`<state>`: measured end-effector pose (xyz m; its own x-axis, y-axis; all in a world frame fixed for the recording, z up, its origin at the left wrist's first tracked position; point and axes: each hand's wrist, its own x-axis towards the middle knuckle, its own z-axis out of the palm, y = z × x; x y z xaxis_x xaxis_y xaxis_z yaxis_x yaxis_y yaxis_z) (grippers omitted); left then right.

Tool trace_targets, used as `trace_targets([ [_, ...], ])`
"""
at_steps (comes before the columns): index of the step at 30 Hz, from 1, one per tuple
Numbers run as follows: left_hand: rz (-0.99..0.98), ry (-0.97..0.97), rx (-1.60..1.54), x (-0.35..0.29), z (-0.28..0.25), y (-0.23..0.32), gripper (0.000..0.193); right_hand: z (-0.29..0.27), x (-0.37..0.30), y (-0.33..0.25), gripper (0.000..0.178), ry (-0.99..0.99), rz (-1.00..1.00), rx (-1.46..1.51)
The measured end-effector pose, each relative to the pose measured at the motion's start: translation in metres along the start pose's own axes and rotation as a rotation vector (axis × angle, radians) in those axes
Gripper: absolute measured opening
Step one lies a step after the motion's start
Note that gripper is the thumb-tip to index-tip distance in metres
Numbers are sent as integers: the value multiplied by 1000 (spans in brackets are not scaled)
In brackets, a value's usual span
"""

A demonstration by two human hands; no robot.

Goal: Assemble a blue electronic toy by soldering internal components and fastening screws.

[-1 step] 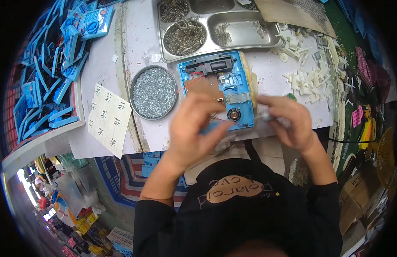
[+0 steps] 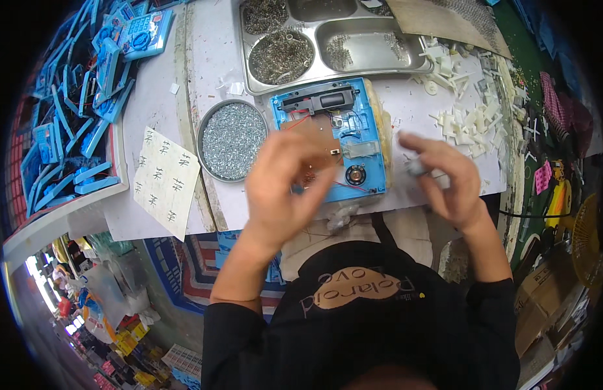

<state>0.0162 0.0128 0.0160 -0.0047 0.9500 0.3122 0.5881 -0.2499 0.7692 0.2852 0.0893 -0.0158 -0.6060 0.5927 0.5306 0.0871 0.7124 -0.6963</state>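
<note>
In front of me an opened blue plastic toy shell (image 2: 374, 175) lies with its inside up. It holds a brown circuit board (image 2: 322, 132), a black battery compartment (image 2: 318, 99), a small round speaker (image 2: 355, 174) and thin red wires. My left hand (image 2: 275, 188) hovers over the shell's near left corner, fingers and thumb curled toward each other; motion smears the tips. To the right of the shell, my right hand (image 2: 450, 179) is raised with bent fingers around a small greyish piece (image 2: 415, 168), too blurred to name.
A round tray of small silver screws (image 2: 233, 141) stands left of the shell. Beyond it sits a metal compartment tray (image 2: 363, 77) with springs. White plastic parts (image 2: 474, 120) are strewn at right. Blue toy shells (image 2: 87, 97) fill a bin at left, near a marked paper sheet (image 2: 165, 182).
My left hand has drawn back to the left, its thumb nearer the fingers. The right hand has shifted slightly right, away from the shell. The shell stays in place.
</note>
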Motion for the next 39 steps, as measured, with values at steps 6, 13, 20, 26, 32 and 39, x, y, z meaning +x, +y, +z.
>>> trace_targets([
  [6,317,49,339,48,18,-20,32,-13,6,7,37,151,261,16],
  [13,518,-184,475,53,25,-34,28,-10,27,13,35,100,169,-212],
  [20,455,-191,293,10,-6,-58,30,18,49,24,33,-33,138,-275],
  [26,407,-56,266,-6,-9,-64,32,33,57,27,30,-99,249,-276],
  [32,458,-34,235,-4,-8,-68,32,32,65,20,28,-173,315,-380],
  [39,440,55,261,-6,-10,-68,33,29,88,0,38,-137,129,-546],
])
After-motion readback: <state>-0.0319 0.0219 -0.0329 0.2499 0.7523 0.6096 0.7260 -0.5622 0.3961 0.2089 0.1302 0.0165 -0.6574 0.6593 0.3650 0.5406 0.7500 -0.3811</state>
